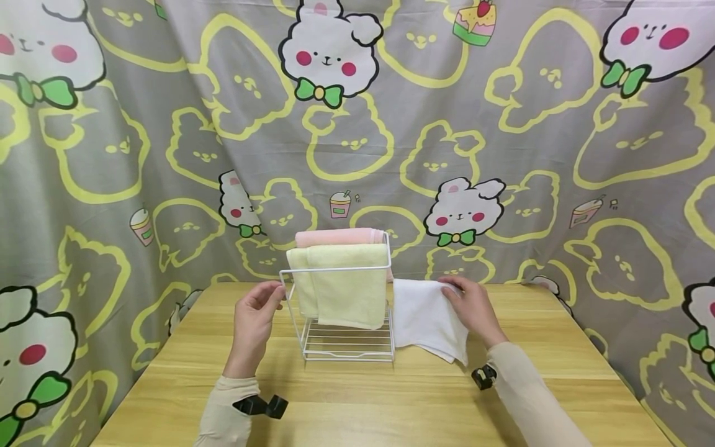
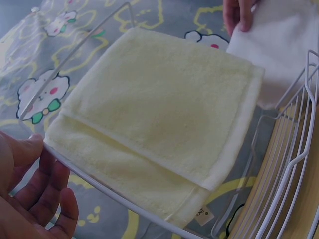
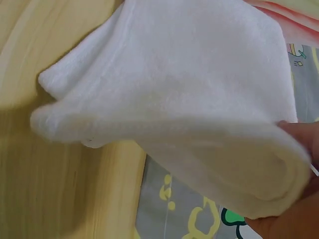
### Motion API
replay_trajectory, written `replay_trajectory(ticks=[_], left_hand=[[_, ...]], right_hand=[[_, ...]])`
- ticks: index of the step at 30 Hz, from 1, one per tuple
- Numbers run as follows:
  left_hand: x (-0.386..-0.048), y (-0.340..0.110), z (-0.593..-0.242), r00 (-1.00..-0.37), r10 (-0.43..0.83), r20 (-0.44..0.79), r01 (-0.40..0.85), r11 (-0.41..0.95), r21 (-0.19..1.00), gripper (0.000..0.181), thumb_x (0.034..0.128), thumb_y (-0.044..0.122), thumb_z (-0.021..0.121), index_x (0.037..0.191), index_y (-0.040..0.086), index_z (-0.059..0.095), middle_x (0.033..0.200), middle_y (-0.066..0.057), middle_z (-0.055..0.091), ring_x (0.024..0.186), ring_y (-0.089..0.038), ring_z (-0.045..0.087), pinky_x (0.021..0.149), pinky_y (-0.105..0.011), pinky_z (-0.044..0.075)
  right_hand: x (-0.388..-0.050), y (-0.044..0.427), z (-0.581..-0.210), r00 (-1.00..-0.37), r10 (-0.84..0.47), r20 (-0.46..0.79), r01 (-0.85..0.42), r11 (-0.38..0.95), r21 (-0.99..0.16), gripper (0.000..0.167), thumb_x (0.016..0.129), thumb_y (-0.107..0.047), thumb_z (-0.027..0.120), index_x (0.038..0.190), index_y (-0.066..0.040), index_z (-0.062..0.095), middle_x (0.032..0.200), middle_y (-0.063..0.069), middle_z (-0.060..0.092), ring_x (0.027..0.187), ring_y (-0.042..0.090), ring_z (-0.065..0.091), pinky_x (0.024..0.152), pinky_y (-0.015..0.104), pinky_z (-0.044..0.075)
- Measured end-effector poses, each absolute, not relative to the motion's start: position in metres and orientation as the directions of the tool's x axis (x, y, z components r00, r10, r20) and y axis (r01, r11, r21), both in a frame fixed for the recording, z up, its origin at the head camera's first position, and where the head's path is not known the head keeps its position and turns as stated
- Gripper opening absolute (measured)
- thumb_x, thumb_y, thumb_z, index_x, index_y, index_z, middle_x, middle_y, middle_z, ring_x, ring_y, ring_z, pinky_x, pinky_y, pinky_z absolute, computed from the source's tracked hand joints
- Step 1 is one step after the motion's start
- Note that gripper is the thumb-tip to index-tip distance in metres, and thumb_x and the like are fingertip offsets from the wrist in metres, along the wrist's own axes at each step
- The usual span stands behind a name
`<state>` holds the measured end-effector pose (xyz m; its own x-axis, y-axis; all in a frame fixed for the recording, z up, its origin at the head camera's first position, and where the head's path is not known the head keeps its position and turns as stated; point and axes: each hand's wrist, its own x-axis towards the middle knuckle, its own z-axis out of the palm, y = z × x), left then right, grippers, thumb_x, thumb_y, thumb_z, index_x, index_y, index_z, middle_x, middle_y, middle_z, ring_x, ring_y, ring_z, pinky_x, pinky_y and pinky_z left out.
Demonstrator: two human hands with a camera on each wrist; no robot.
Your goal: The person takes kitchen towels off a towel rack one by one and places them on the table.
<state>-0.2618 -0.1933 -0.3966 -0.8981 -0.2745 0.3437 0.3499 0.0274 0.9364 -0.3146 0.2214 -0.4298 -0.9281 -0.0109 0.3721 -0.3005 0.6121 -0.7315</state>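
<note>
White towel hangs pinched in right hand, left hand gripping wire rack, small tag illegible.

Rabbit-print curtains around a wooden table form a booth.

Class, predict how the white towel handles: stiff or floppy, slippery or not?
The white towel is probably floppy: it droops in curved folds from the right hand. Its fuzzy surface suggests it's unlikely to slip.

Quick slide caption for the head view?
Left fingers grip a white wire rack bearing a yellow towel and a pink towel; right fingers pinch a white towel beside it.
</note>
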Motion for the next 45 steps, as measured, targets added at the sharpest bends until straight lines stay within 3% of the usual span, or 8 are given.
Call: replay_trajectory(ticks=[4,17,24,35,45], left_hand=[[-0.262,-0.193,-0.396,-0.899,-0.276,0.341,0.348,0.025,0.937,0.012,0.0964,0.012,0.073,0.103,0.002,0.072,0.085,0.005,0.072,0.081,-0.009,0.065,0.074,-0.024,0.054],[-0.261,-0.192,-0.395,-0.904,-0.281,0.322,0.328,0.028,0.944,0.015,0.0962,0.011,0.072,0.105,-0.002,0.071,0.084,0.005,0.072,0.079,-0.01,0.064,0.075,-0.026,0.055],[-0.262,-0.192,-0.396,-0.903,-0.278,0.326,0.333,0.024,0.942,0.011,0.0962,0.011,0.072,0.103,0.002,0.072,0.089,-0.004,0.074,0.082,-0.012,0.066,0.074,-0.023,0.055],[-0.263,-0.193,-0.396,-0.9,-0.284,0.33,0.337,0.026,0.941,0.015,0.0961,0.011,0.073,0.104,-0.001,0.071,0.089,-0.004,0.074,0.082,-0.011,0.066,0.074,-0.025,0.055],[-0.262,-0.192,-0.396,-0.901,-0.285,0.327,0.334,0.023,0.942,0.009,0.0959,0.01,0.073,0.102,0.004,0.073,0.084,0.005,0.072,0.082,-0.013,0.067,0.074,-0.025,0.055]], right_hand=[[-0.319,0.222,-0.428,-0.921,-0.044,0.388,-0.327,0.629,-0.705,0.025,0.1,-0.003,0.062,0.124,-0.002,0.069,0.131,0.021,0.067,0.125,0.039,0.061,0.108,0.053,0.047],[-0.339,0.229,-0.437,-0.945,-0.041,0.325,-0.269,0.665,-0.697,0.023,0.101,-0.006,0.062,0.123,-0.003,0.071,0.127,0.02,0.069,0.119,0.038,0.065,0.103,0.053,0.051],[-0.344,0.229,-0.442,-0.938,-0.041,0.343,-0.279,0.675,-0.683,0.024,0.1,-0.005,0.063,0.123,-0.003,0.07,0.126,0.021,0.069,0.118,0.04,0.064,0.103,0.056,0.049],[-0.354,0.23,-0.447,-0.934,-0.045,0.355,-0.284,0.697,-0.659,0.023,0.099,-0.005,0.064,0.121,-0.002,0.072,0.124,0.021,0.07,0.12,0.041,0.063,0.105,0.057,0.047],[-0.358,0.229,-0.447,-0.938,-0.043,0.344,-0.272,0.706,-0.654,0.023,0.1,-0.006,0.064,0.121,-0.001,0.072,0.122,0.02,0.071,0.118,0.04,0.064,0.103,0.056,0.048]])
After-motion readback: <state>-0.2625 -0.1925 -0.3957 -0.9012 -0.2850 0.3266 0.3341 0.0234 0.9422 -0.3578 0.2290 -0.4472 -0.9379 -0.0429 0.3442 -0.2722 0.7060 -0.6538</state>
